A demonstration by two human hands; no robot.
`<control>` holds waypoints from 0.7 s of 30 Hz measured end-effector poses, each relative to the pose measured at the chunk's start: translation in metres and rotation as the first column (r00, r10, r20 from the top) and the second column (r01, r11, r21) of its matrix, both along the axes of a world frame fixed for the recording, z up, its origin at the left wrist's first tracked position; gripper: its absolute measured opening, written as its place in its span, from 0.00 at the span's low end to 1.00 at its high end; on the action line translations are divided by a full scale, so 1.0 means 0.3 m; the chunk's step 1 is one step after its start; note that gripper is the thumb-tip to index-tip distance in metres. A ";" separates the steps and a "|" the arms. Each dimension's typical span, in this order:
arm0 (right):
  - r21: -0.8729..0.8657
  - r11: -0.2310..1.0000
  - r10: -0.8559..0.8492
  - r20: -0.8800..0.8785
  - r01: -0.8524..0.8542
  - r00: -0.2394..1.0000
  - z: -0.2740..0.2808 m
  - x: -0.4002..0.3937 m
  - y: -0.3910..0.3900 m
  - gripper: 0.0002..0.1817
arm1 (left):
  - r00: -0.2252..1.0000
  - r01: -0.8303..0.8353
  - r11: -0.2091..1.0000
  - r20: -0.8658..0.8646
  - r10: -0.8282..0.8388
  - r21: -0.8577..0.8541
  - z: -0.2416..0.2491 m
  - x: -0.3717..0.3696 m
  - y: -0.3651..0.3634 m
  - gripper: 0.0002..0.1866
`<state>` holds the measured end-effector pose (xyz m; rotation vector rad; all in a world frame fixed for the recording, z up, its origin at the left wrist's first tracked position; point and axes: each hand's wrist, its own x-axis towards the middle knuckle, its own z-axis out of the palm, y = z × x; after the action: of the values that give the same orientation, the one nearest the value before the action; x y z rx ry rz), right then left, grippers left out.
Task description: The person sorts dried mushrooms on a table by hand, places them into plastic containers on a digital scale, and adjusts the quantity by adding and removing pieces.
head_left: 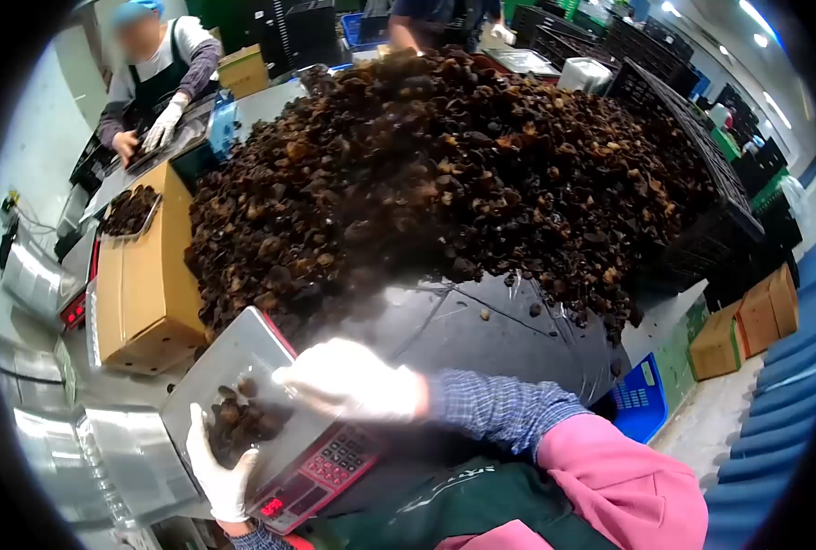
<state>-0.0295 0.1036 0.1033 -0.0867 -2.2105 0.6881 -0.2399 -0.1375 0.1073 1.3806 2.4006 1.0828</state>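
Note:
A large heap of dark brown, fungus-like pieces [481, 156] covers the table. In front of it, at the lower left, a scale [321, 463] with a red edge and lit red digits carries a clear tray of dark pieces [243, 422]. My left hand [217, 467], in a white glove, rests at the tray's near left side with thumb and fingers spread apart. My right hand [348, 380], also gloved, is over the scale's right side, beside the tray; its fingertips are pressed together and blurred, and whatever they hold cannot be made out.
At the left stand a cardboard box [142, 275] with a filled tray [130, 211] on it, and stacked clear trays [137, 449]. A co-worker [165, 82] is at the upper left. A black crate [692, 137] borders the heap; a blue basket [645, 399] is lower right.

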 end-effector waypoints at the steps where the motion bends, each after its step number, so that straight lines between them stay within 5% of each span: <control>1: -0.165 0.986 0.009 0.140 0.014 0.990 0.041 0.086 0.082 0.16 | 0.998 -0.001 1.000 0.068 -0.001 0.027 -0.020 -0.011 -0.007 0.60; 3: -0.134 0.962 -0.231 0.062 0.238 0.971 -0.051 0.270 0.231 0.19 | 0.999 -0.013 0.998 -0.051 0.010 -0.067 0.008 0.000 0.000 0.59; 4: -0.358 0.866 -0.291 0.205 0.349 0.934 -0.031 0.396 0.287 0.19 | 1.000 -0.009 0.999 -0.006 0.009 -0.034 -0.005 -0.001 -0.004 0.59; 5: -0.252 0.822 -0.468 0.212 0.510 0.858 -0.041 0.505 0.356 0.18 | 1.000 -0.020 0.999 -0.020 0.019 -0.037 0.007 0.010 0.005 0.56; 7: -0.380 0.647 -0.662 0.150 0.661 0.734 -0.015 0.729 0.468 0.16 | 0.997 -0.046 0.996 -0.070 0.040 -0.081 0.016 0.019 0.012 0.54; 8: -0.164 0.586 -0.784 0.133 0.794 0.606 -0.009 0.851 0.539 0.14 | 0.995 0.050 0.981 -0.073 -0.064 -0.188 0.079 0.016 0.031 0.53; 9: -0.260 0.542 -0.815 0.070 0.799 0.576 0.000 0.959 0.599 0.13 | 0.994 0.035 0.983 -0.096 -0.053 -0.180 0.094 0.023 0.043 0.53; 10: -0.135 0.461 -0.885 -0.002 0.877 0.465 0.032 1.060 0.655 0.15 | 0.992 0.018 0.985 -0.122 -0.039 -0.173 0.099 0.031 0.041 0.54; 12: -0.170 0.403 -0.915 -0.109 0.899 0.389 0.053 1.261 0.789 0.18 | 0.963 -0.001 0.990 -0.267 -0.036 -0.139 0.079 0.018 0.018 0.55; 13: 0.026 0.257 -0.947 -0.191 0.966 0.257 0.116 1.323 0.823 0.17 | 0.954 -0.035 0.998 -0.298 0.019 -0.050 0.090 0.039 0.031 0.56; 15: -0.063 0.209 -0.953 -0.238 0.976 0.189 0.152 1.482 0.945 0.19 | 0.888 -0.068 0.998 -0.456 0.054 -0.012 0.165 0.108 0.080 0.55; 17: 0.150 0.007 -0.971 -0.236 0.989 0.042 0.176 1.635 1.082 0.21 | 0.913 -0.001 0.996 -0.407 0.038 0.090 0.213 0.207 0.183 0.51; 21: -0.340 0.009 -0.996 -0.088 0.940 -0.022 0.208 1.730 1.350 0.24 | 0.969 0.226 0.964 -0.134 -0.208 0.140 0.218 0.495 0.427 0.45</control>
<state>0.4894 0.5086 0.1656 -1.4565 -1.1498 -0.0170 -0.0914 -0.0093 0.1728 1.7591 2.2124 1.1790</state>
